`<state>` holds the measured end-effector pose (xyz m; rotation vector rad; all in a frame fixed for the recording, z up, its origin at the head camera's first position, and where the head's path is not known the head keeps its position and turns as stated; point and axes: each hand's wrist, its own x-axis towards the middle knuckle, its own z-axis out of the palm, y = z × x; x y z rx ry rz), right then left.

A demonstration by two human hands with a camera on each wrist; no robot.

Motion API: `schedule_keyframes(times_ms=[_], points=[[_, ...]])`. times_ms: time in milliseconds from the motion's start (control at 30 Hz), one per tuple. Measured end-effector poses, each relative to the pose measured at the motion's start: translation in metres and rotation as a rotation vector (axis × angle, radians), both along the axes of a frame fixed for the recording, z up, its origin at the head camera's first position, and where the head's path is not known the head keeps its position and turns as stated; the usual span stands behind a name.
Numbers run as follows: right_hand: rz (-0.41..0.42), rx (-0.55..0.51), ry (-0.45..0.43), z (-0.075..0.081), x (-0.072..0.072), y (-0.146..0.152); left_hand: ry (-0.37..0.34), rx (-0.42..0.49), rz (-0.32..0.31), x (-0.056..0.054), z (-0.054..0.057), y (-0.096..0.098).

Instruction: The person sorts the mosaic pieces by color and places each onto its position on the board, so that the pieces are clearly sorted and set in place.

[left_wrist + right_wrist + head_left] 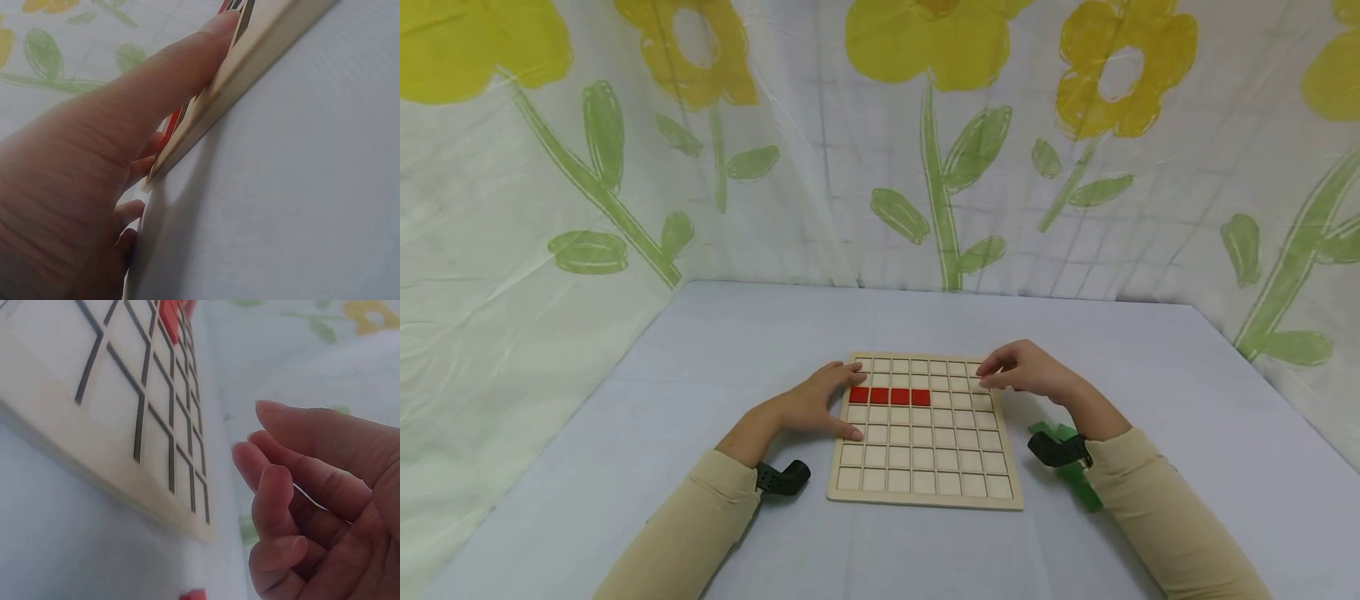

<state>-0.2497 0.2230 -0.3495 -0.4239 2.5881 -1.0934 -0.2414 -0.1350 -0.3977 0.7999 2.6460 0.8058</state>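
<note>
A light wooden grid board (925, 500) lies flat on the table, with several red square tiles (900, 397) side by side in its third row from the back, starting at the left edge. My left hand (808, 404) rests on the board's left side, its thumb (219, 28) on the top face and its fingertips near the tile row. Over the board's back right corner hovers my right hand (1026, 368). Its fingers (272, 494) are loosely bent, and I see nothing between them. A small red piece (195, 594) shows low in the right wrist view, beyond the board's edge.
Green pieces (1081, 485) lie on the table right of the board, partly hidden under my right wrist. A black wrist device (784, 478) sits on my left wrist, another (1056, 450) on the right. Behind the table (760, 325) hangs a flowered curtain (820, 208).
</note>
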Motion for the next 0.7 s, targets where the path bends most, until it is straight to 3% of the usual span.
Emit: schedule_keyframes(times_ms=[700], points=[[-0.079, -0.01, -0.008, 0.001, 0.006, 0.036, 0.002, 0.013, -0.003, 0.001, 0.001, 0.0]])
